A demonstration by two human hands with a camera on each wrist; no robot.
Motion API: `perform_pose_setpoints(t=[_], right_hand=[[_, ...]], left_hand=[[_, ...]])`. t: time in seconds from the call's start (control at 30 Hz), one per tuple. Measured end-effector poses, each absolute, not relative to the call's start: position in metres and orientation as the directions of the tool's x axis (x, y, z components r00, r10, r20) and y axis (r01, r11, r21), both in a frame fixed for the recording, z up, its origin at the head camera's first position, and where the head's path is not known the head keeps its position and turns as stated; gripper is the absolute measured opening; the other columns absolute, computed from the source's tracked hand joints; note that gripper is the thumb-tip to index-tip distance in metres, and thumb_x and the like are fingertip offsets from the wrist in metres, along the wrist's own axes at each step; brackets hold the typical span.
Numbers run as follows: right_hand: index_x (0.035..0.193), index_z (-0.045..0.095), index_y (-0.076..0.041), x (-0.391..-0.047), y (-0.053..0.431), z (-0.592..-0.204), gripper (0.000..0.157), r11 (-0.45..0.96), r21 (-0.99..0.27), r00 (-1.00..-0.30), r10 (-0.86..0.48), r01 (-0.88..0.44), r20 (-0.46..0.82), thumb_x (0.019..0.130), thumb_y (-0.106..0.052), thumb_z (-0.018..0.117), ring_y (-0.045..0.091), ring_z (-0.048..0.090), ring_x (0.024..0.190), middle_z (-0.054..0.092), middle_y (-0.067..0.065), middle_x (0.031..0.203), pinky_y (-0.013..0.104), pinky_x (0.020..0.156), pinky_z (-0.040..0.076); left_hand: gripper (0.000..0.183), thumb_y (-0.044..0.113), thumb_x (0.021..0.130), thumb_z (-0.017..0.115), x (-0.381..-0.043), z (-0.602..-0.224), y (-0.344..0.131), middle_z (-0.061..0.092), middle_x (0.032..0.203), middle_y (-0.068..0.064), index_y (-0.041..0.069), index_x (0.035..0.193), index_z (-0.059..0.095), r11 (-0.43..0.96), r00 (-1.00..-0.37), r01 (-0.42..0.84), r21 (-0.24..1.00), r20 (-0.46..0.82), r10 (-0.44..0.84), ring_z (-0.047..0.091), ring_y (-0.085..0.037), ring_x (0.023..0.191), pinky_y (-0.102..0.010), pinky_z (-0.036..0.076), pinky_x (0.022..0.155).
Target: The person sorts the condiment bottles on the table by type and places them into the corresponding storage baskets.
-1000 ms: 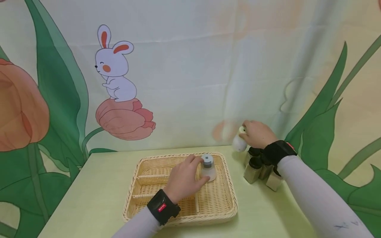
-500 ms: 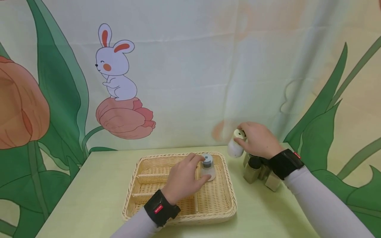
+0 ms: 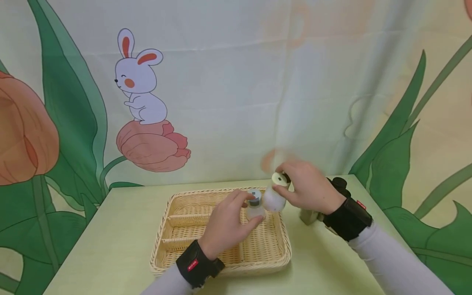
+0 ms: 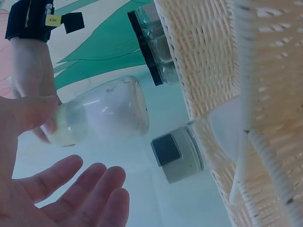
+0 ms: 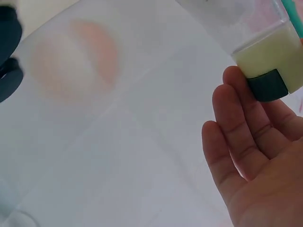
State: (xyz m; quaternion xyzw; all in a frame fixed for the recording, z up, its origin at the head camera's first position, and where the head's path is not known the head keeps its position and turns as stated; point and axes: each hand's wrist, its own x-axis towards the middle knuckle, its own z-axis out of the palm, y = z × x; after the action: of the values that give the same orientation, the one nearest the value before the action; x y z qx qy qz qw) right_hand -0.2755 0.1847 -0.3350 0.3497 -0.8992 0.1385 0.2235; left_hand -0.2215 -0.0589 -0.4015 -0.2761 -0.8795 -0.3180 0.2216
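Observation:
A clear seasoning jar (image 3: 274,200) with a cream lid and white contents is pinched by the lid in my right hand (image 3: 313,188). It tilts above the basket's back right corner. In the right wrist view, my fingertips touch its cream lid (image 5: 267,56) near a dark tab. A second jar (image 3: 255,209), with a pale lid and a grey-black tab, stands in the right compartment of the wicker basket (image 3: 265,268). My left hand (image 3: 226,225) is beside that jar, thumb and fingers spread. The left wrist view shows a gap between them and its lid (image 4: 177,153).
Several black-lidded jars (image 4: 158,45) stand on the table right of the basket, partly hidden behind my right hand in the head view. Basket dividers (image 3: 189,220) separate the left compartments. A printed curtain (image 3: 221,102) hangs behind the table.
My right hand has carried the cream-lidded jar left and down, from above the black-lidded jars to the basket's back right corner. My left hand has stayed beside the other jar.

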Motion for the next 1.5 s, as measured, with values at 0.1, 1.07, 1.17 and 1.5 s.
perform_pose_setpoints(t=[0.1,1.07,1.17,1.5], right_hand=[[0.102,0.065,-0.011,-0.267,0.180,-0.335,0.032,0.691,-0.092,-0.627,-0.581,-0.717,0.520,0.086,-0.039,0.071,0.010,0.050,0.078,0.058,-0.007,0.089,0.030,0.069,0.045],[0.089,0.064,-0.019,-0.198,0.137,-0.373,0.030,0.753,-0.167,-0.656,-0.415,-0.637,0.630,0.077,-0.043,0.076,0.003,0.044,0.064,0.051,-0.015,0.074,0.025,0.061,0.040],[0.088,0.063,-0.020,-0.194,0.135,-0.375,0.030,0.770,-0.178,-0.671,-0.386,-0.612,0.633,0.076,-0.044,0.076,0.003,0.042,0.062,0.049,-0.015,0.072,0.023,0.057,0.037],[0.088,0.062,-0.018,-0.186,0.134,-0.383,0.030,0.786,-0.183,-0.668,-0.348,-0.590,0.658,0.076,-0.042,0.077,0.003,0.038,0.061,0.047,-0.014,0.071,0.021,0.055,0.032]], left_hand=[[0.046,0.047,0.085,0.072,-0.221,-0.403,-0.057,0.062,0.115,0.004,0.015,0.118,0.063,0.621,-0.740,0.641,0.451,0.579,0.343,0.061,-0.012,0.102,-0.026,0.051,0.079],[0.039,0.031,0.074,0.078,-0.189,-0.416,-0.035,0.060,0.103,0.013,0.019,0.108,0.062,0.555,-0.726,0.640,0.531,0.655,0.211,0.058,0.000,0.090,-0.022,0.051,0.069],[0.038,0.030,0.074,0.077,-0.188,-0.417,-0.033,0.060,0.102,0.012,0.019,0.107,0.062,0.552,-0.725,0.641,0.533,0.658,0.206,0.058,0.000,0.088,-0.022,0.051,0.068],[0.038,0.031,0.072,0.080,-0.186,-0.420,-0.031,0.060,0.096,0.014,0.020,0.104,0.061,0.546,-0.722,0.643,0.537,0.662,0.199,0.057,0.001,0.084,-0.024,0.052,0.068]])
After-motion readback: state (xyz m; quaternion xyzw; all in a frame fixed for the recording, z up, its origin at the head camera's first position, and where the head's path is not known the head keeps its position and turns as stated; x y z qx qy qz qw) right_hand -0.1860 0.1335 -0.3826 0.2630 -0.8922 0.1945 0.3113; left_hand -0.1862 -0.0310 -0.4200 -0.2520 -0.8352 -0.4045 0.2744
